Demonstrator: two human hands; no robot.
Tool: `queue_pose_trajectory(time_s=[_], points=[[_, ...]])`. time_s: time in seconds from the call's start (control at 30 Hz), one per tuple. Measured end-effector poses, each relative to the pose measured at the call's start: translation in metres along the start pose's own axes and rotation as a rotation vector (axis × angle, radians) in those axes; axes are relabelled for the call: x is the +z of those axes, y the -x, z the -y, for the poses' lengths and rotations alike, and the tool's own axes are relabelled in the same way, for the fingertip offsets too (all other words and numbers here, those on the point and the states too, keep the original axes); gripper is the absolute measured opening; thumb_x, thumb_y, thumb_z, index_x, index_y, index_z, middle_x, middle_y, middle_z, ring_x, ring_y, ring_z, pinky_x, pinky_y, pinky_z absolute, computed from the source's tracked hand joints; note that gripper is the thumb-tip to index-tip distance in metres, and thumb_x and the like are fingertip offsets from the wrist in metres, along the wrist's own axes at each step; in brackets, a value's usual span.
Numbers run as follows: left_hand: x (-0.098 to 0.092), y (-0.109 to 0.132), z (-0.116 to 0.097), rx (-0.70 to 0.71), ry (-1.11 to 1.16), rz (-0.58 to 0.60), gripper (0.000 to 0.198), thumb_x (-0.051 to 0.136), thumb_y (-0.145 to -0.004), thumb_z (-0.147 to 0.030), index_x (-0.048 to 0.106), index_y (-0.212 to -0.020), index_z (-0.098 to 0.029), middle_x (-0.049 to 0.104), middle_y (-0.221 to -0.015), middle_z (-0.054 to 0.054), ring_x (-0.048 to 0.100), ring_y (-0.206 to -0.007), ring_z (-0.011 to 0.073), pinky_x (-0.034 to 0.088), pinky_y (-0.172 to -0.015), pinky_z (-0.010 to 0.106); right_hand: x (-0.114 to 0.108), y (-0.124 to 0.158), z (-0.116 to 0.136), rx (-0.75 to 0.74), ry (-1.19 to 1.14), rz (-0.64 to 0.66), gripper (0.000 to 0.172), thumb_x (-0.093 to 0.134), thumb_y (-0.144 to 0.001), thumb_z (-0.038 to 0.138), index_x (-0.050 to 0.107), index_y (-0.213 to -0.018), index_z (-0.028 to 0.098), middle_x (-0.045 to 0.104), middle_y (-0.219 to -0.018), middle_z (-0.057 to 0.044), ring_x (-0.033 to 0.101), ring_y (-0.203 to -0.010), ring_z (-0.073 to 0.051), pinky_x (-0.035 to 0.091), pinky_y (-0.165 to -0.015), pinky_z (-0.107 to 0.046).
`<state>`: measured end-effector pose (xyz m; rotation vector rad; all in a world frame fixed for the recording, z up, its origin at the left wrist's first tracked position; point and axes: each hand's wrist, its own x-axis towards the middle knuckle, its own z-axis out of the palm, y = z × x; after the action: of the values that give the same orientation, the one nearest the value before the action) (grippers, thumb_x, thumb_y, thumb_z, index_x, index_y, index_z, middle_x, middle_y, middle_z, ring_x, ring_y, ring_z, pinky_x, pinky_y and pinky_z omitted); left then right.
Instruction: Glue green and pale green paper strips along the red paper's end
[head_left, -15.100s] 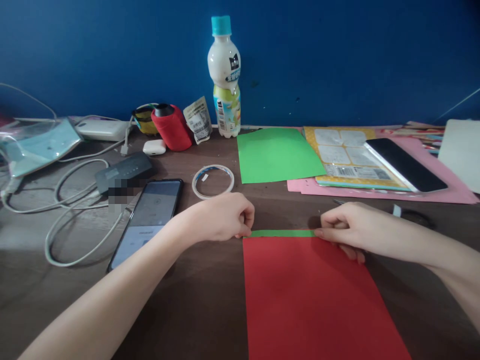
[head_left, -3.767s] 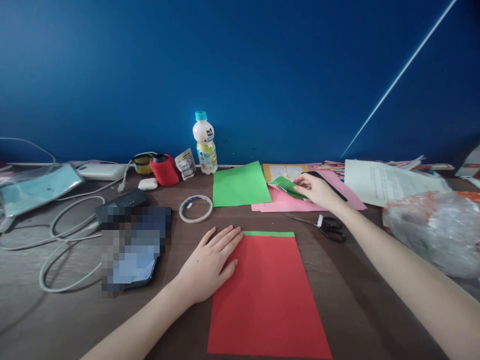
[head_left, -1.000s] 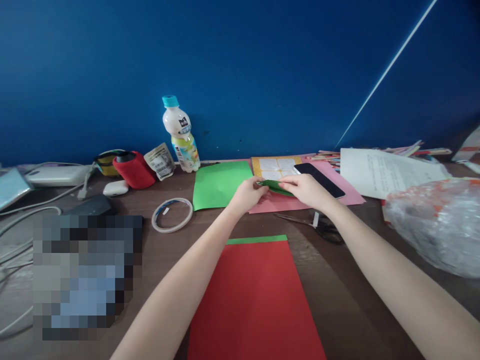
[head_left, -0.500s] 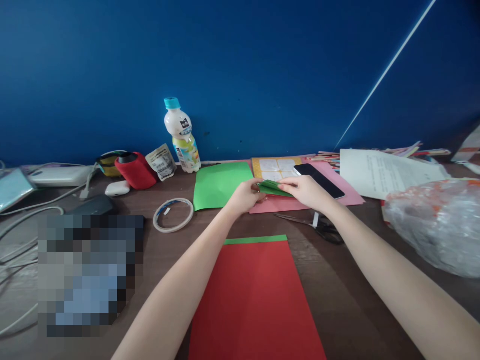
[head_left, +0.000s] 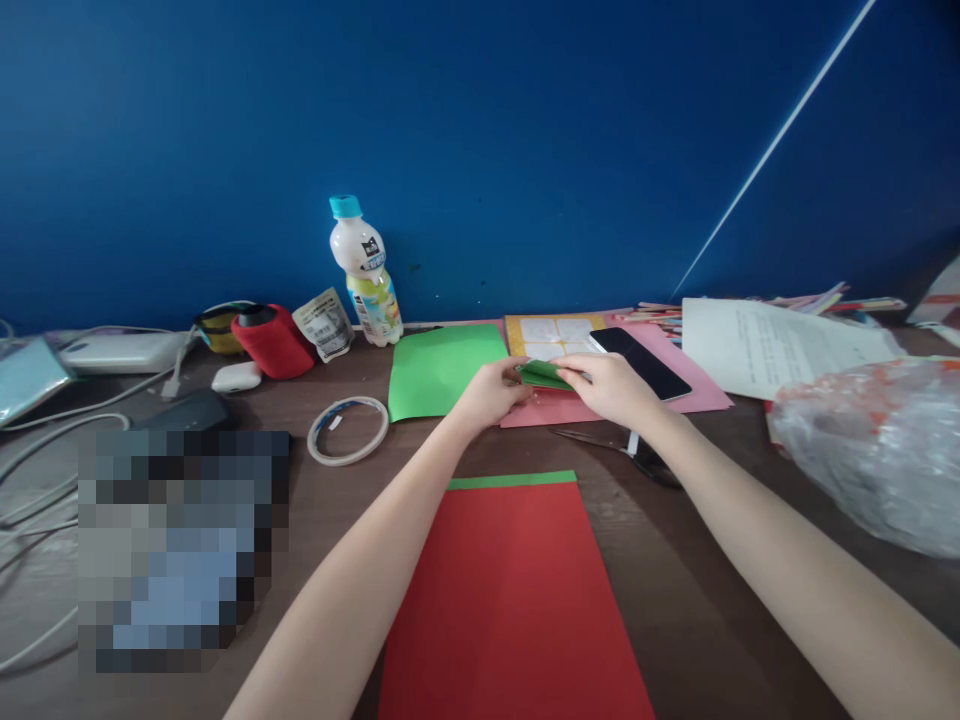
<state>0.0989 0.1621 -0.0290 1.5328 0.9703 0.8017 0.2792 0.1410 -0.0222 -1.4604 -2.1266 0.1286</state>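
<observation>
Between my two hands is a small folded piece of green paper (head_left: 543, 374), held up over the pink sheets. My left hand (head_left: 491, 392) pinches its left end. The fingers of my right hand (head_left: 611, 385) are closed on its right end, thumb on the near side. A thin red edge shows beneath the green; I cannot tell whether it belongs to the same piece. Nearer to me, a large red sheet (head_left: 517, 600) lies between my forearms, with a green strip (head_left: 517, 480) along its far edge. Left of my hands lies a bright green sheet (head_left: 439, 372).
Scissors (head_left: 652, 465) lie partly under my right forearm, below a black phone (head_left: 641, 362) on pink paper (head_left: 701, 390). A tape roll (head_left: 347, 458) and a drink bottle (head_left: 367, 280) stand left. A crumpled plastic bag (head_left: 877, 460) is at right; cables (head_left: 52, 530) far left.
My right hand has shifted slightly left and inward along the green paper, and its fingers cover more of the right end. My left hand stays almost where it was.
</observation>
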Motion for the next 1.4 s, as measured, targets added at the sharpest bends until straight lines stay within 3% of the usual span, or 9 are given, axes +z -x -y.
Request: queue_pose_trajectory(time_s=[0.1, 0.23, 0.4, 0.5, 0.6, 0.77, 1.0, 1.27, 1.4], points=[[0.001, 0.0, 0.002, 0.011, 0.037, -0.006, 0.041, 0.055, -0.072, -0.006, 0.052, -0.113, -0.009, 0.058, -0.069, 0.001, 0.059, -0.062, 0.0104, 0.043, -0.057, 0.021, 0.003, 0.002, 0.003, -0.088, 0.085, -0.015, 0.03, 0.04, -0.084, 0.015, 0.056, -0.107, 0.025, 0.066, -0.104, -0.002, 0.064, -0.085, -0.021, 0.049, -0.071, -0.034], [0.001, -0.002, 0.004, 0.018, 0.052, -0.016, 0.045, 0.055, -0.071, -0.004, 0.05, -0.115, -0.009, 0.055, -0.069, -0.001, 0.059, -0.064, 0.0109, 0.045, -0.06, 0.023, 0.005, 0.003, 0.005, -0.179, 0.122, 0.012, 0.031, 0.035, -0.081, 0.007, 0.06, -0.091, 0.023, 0.061, -0.114, -0.002, 0.062, -0.091, -0.021, 0.047, -0.074, -0.034], [0.001, -0.003, 0.005, 0.019, 0.065, -0.013, 0.042, 0.056, -0.07, -0.003, 0.052, -0.111, -0.011, 0.054, -0.072, -0.001, 0.06, -0.066, 0.0113, 0.045, -0.061, 0.023, 0.004, 0.003, 0.006, -0.115, 0.037, -0.039, 0.022, 0.043, -0.082, 0.016, 0.061, -0.092, 0.025, 0.067, -0.098, 0.0, 0.063, -0.086, -0.019, 0.048, -0.076, -0.033], [0.001, -0.002, 0.005, 0.016, 0.08, -0.022, 0.044, 0.055, -0.069, -0.002, 0.051, -0.111, -0.013, 0.054, -0.077, 0.0, 0.06, -0.065, 0.011, 0.046, -0.061, 0.023, 0.003, 0.003, 0.007, -0.082, 0.048, -0.036, 0.015, 0.054, -0.078, 0.025, 0.061, -0.091, 0.026, 0.068, -0.095, 0.001, 0.063, -0.084, -0.02, 0.048, -0.077, -0.034], [0.003, -0.001, 0.004, 0.015, 0.09, -0.046, 0.049, 0.054, -0.068, 0.0, 0.048, -0.114, -0.015, 0.052, -0.079, -0.001, 0.06, -0.063, 0.0093, 0.046, -0.062, 0.023, 0.003, 0.002, 0.009, -0.08, 0.084, -0.039, 0.014, 0.051, -0.081, 0.022, 0.06, -0.091, 0.025, 0.068, -0.095, 0.001, 0.063, -0.083, -0.02, 0.048, -0.075, -0.034], [0.004, -0.001, 0.007, 0.042, 0.109, -0.066, 0.059, 0.053, -0.067, 0.002, 0.034, -0.119, -0.02, 0.047, -0.073, -0.005, 0.057, -0.053, 0.0068, 0.047, -0.059, 0.023, 0.007, 0.001, 0.009, -0.212, 0.225, -0.016, 0.029, 0.037, -0.084, 0.011, 0.056, -0.103, 0.022, 0.058, -0.119, -0.004, 0.062, -0.094, -0.023, 0.05, -0.074, -0.036], [0.002, -0.004, 0.014, 0.138, 0.039, -0.057, 0.027, 0.055, -0.066, -0.001, 0.045, -0.084, -0.018, 0.05, -0.066, -0.005, 0.055, -0.055, 0.007, 0.043, -0.055, 0.019, 0.005, 0.004, 0.009, -0.243, 0.24, -0.006, 0.032, 0.039, -0.082, 0.011, 0.064, -0.1, 0.02, 0.053, -0.126, -0.004, 0.059, -0.102, -0.021, 0.049, -0.086, -0.036], [0.001, -0.002, 0.011, 0.156, 0.024, -0.085, 0.015, 0.055, -0.069, -0.006, 0.045, -0.073, -0.016, 0.056, -0.065, -0.003, 0.059, -0.059, 0.0102, 0.045, -0.058, 0.022, 0.005, 0.007, 0.011, -0.213, 0.199, -0.057, 0.026, 0.046, -0.084, 0.023, 0.063, -0.104, 0.02, 0.057, -0.12, -0.005, 0.058, -0.103, -0.02, 0.049, -0.086, -0.036], [0.001, -0.002, 0.011, 0.167, -0.004, -0.105, 0.014, 0.055, -0.068, -0.007, 0.046, -0.07, -0.016, 0.056, -0.063, -0.003, 0.059, -0.059, 0.0103, 0.044, -0.058, 0.021, 0.007, 0.006, 0.009, -0.219, 0.23, -0.066, 0.03, 0.039, -0.086, 0.018, 0.062, -0.104, 0.021, 0.06, -0.116, -0.005, 0.059, -0.101, -0.021, 0.049, -0.085, -0.037]])
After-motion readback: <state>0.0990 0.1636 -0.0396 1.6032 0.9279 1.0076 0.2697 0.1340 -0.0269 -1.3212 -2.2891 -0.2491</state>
